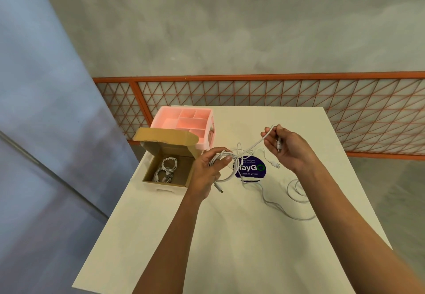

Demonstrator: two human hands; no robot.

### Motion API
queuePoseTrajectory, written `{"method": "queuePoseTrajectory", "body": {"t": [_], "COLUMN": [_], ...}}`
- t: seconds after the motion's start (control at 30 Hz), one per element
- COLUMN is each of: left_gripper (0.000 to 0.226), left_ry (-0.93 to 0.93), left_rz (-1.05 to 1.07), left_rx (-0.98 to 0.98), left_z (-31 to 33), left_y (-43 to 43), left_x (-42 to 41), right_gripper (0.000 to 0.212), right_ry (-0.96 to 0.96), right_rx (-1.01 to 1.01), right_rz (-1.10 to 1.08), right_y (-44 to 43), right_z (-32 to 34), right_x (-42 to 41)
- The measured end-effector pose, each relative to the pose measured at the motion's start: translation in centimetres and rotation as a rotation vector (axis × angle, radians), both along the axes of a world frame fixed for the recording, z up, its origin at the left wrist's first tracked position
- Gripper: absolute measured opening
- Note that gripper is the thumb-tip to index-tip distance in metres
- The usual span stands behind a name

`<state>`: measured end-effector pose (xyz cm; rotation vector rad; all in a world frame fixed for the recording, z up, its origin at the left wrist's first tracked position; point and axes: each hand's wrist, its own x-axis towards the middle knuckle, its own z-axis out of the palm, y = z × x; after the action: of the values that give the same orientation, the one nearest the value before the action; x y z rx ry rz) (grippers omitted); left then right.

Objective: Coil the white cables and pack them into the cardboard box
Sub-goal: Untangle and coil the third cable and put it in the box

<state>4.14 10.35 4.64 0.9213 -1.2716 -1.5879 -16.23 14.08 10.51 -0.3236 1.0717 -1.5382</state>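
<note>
A loose cable snakes over the bench, nearer than the right hand and below it. The left hand grips a coil of white cable, thumb over the loops; one plug dangles under it, pointing back at the person. From the coil a straight run slants up and rightward to the right hand, which pinches it, the end plug hanging downward. Just left of the left hand sits the open cardboard box holding coiled cables. Beyond it stands a pink organizer.
</note>
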Motion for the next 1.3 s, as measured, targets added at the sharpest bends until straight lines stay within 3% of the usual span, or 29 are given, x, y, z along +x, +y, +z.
{"method": "queuePoseTrajectory", "body": {"t": [0.1,0.17,0.3,0.4,0.47,0.53,0.67,0.77,0.97,1.17,1.3], "left_gripper": [0.013,0.012,0.012,0.011,0.011,0.011,0.011,0.011,0.011,0.011,0.016], "left_ry": [0.006,0.021,0.032,0.001,-0.014,-0.026,-0.006,-0.014,-0.024,-0.028,-0.018], "left_rz": [0.019,0.041,0.084,0.117,0.128,0.128,0.079,0.07,0.074,0.097,0.165], "left_rx": [0.007,0.017,0.05,0.069,0.074,0.072,0.061,0.065,0.088,0.106,0.117], "left_z": [0.3,0.5,0.7,0.5,0.3,0.2,-0.2,-0.5,-0.8,-1.4,-1.0], "left_y": [0.1,0.2,0.2,0.1,0.1,0.0,0.3,0.3,0.2,0.0,-0.3], "left_x": [-0.4,-0.7,-0.9,-1.0,-1.2,-1.3,-1.4,-1.4,-1.6,-1.6,-1.8], "right_gripper": [0.03,0.025,0.018,0.02,0.022,0.019,0.009,0.017,0.014,0.011,0.021], "right_ry": [-0.085,-0.019,0.464,1.023,1.185,1.158,0.766,0.488,0.469,0.614,0.423], "right_rx": [0.024,0.077,0.162,0.219,0.266,0.235,0.114,0.074,0.07,0.069,0.036], "right_rz": [-0.046,-0.019,-0.02,0.009,0.111,0.176,0.097,0.067,0.149,0.52,0.596], "right_y": [-0.4,-0.6,-0.2,-0.1,-0.3,-0.3,-0.4,-0.5,-0.7,-1.0,-1.0], "right_z": [-1.4,-2.5,-4.6,-6.5,-7.1,-6.6,-4.8,-3.6,-4.0,-4.5,-4.9], "right_x": [-0.1,0.2,1.3,1.9,2.2,2.8,3.5,4.3,5.0,4.7,4.7]}}
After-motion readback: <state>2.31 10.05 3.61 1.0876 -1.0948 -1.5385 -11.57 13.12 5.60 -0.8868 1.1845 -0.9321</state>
